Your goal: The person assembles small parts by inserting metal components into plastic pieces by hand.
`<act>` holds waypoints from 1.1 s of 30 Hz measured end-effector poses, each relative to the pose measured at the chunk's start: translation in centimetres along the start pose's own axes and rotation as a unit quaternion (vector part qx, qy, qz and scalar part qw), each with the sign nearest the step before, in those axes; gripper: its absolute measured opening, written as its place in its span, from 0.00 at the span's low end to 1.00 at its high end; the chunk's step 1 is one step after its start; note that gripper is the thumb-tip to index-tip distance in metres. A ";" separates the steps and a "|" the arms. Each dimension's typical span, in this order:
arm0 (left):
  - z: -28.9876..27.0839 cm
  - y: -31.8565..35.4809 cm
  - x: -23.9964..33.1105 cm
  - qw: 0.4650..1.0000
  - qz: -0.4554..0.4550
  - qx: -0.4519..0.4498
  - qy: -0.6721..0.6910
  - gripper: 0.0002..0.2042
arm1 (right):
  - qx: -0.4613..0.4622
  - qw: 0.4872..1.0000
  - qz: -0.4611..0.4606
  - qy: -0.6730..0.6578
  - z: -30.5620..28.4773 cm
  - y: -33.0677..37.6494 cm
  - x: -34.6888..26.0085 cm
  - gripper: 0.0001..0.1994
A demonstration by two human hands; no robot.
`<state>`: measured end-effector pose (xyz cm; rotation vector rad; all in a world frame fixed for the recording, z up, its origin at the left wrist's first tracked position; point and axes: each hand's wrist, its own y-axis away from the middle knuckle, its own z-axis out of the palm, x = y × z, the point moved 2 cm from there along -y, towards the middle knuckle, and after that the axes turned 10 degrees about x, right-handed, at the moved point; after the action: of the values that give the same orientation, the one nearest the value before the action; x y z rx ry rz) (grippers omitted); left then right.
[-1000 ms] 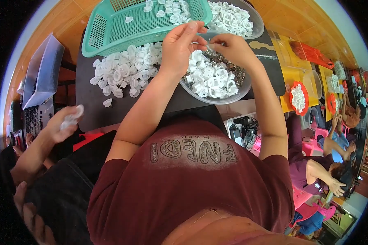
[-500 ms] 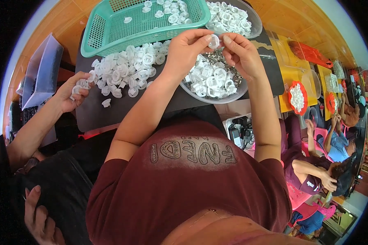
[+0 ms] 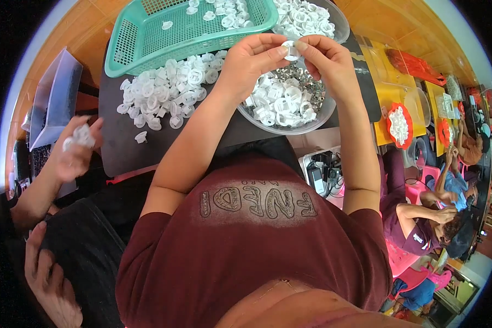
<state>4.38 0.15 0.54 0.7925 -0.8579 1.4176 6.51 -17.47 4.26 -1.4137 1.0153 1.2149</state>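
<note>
hands are meeting above a metal bowl (image 3: 317, 117) of white caps: left hand (image 3: 250, 61) and right hand (image 3: 327, 61) are both pinching one small white ring (image 3: 291, 50) between their closed fingertips.

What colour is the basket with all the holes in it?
The basket is green, a minty teal. The head view shows it best.

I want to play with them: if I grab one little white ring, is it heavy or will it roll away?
Probably very light: the white ring is pinched by just the fingertips of the left hand and right hand. It looks stiff, keeping its round shape. The heap of rings lies flat, so likely little rolling.
</note>
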 end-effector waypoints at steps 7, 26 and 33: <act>-0.2 -0.2 0.1 0.999 0.019 0.037 0.034 0.14 | -0.012 1.000 0.013 0.010 -1.4 -2.0 1.9 0.11; -1.0 -0.5 0.3 0.995 0.030 0.086 0.047 0.14 | -0.047 0.831 -0.123 0.540 0.9 -4.9 5.7 0.10; -1.1 -0.6 0.2 0.994 0.027 0.091 0.045 0.14 | -0.083 0.845 -0.122 0.514 0.8 -5.0 4.9 0.11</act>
<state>4.98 1.20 0.23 0.8405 -0.6918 1.5843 11.96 -15.79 0.12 -2.3347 1.3643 0.2747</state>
